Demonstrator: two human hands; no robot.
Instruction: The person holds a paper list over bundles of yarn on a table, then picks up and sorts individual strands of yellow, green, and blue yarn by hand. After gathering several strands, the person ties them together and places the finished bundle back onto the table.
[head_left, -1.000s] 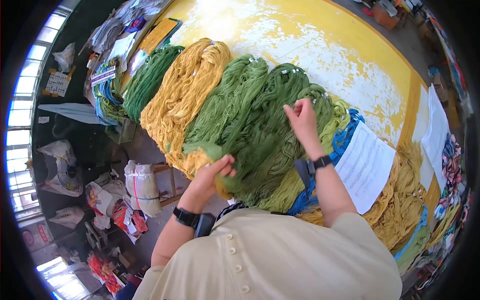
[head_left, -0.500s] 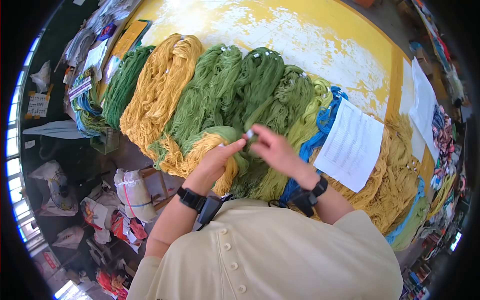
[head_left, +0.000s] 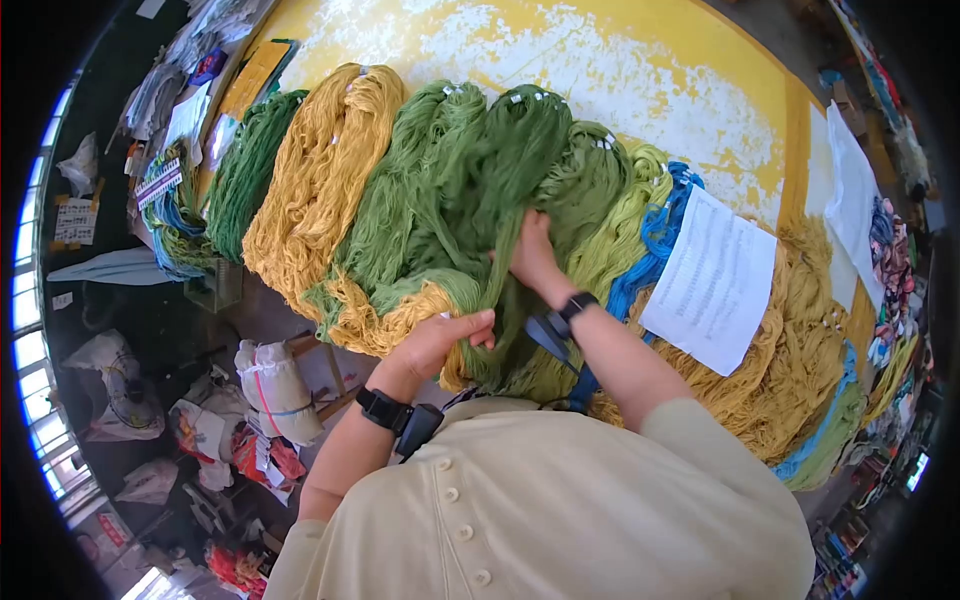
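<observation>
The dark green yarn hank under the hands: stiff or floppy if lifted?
Probably floppy: the dark green yarn hank drapes limply over the table edge. Its loose strands bunch around the right hand, so it would likely sag and snag neighbouring hanks.

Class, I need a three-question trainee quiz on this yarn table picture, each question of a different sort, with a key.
1. True or false: the printed paper sheet lies left of the blue yarn.
2. Which colour of hank does the right hand grip? A yellow, B dark green, C blue.
3. Fill in: the left hand holds the near end of the ____ green hank.

Key: 1 false; 2 B; 3 dark.
</observation>
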